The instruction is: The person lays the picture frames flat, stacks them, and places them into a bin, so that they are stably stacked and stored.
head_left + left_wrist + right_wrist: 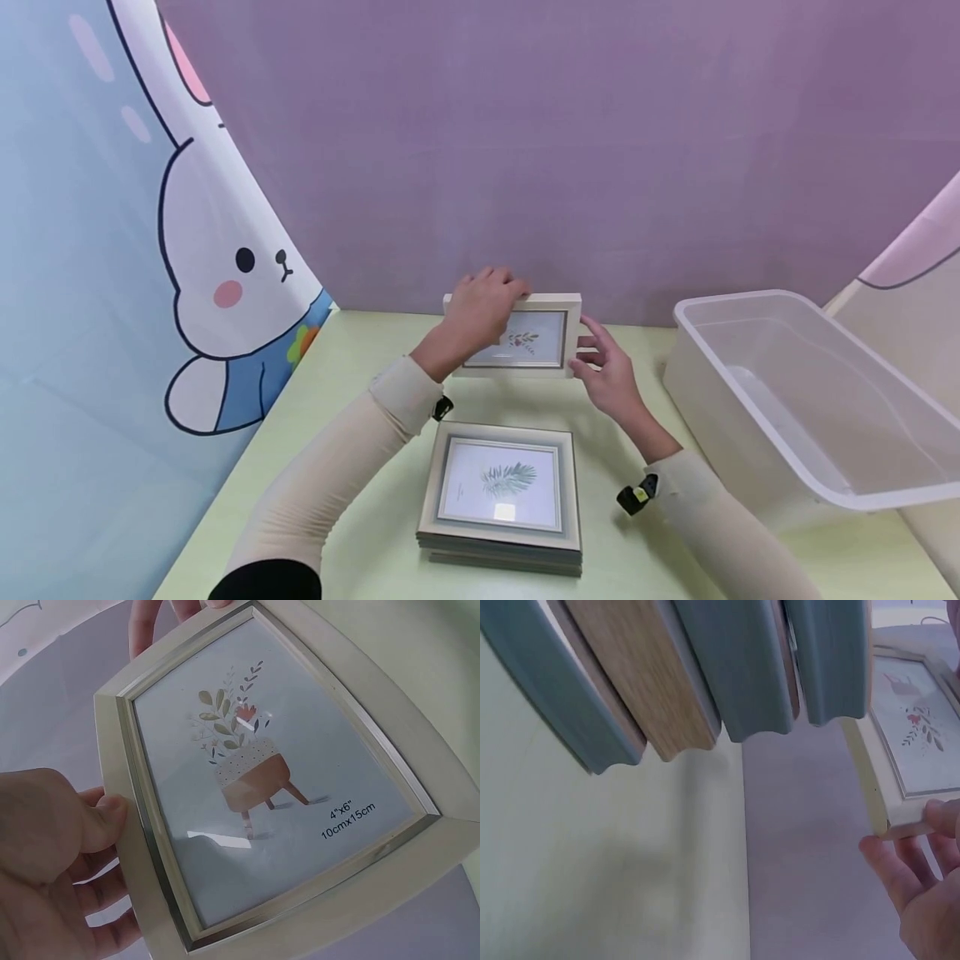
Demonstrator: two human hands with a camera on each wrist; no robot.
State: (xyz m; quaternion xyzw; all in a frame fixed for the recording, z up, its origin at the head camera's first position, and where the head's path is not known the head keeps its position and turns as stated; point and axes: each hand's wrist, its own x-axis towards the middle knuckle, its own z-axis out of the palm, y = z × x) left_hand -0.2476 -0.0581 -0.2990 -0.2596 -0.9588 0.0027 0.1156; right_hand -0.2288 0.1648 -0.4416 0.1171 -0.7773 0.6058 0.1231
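Observation:
A cream picture frame [536,333] is held upright near the back of the table; its print of flowers in a legged pot [251,776] shows in the left wrist view. My left hand [483,310] grips the frame's top edge, with the thumb on its front. At the right side, my right hand [611,379] pinches the lower corner between thumb and fingers. Nearer to me lies a stack of picture frames [498,429], the top one with a green leaf print. In the right wrist view the stacked frames' edges [735,675] fill the upper part.
A white translucent plastic bin [750,417] stands on the right of the pale green table [367,533]. Behind the table hangs a purple backdrop [562,150], and a blue cloth with a cartoon rabbit [210,275] borders the left.

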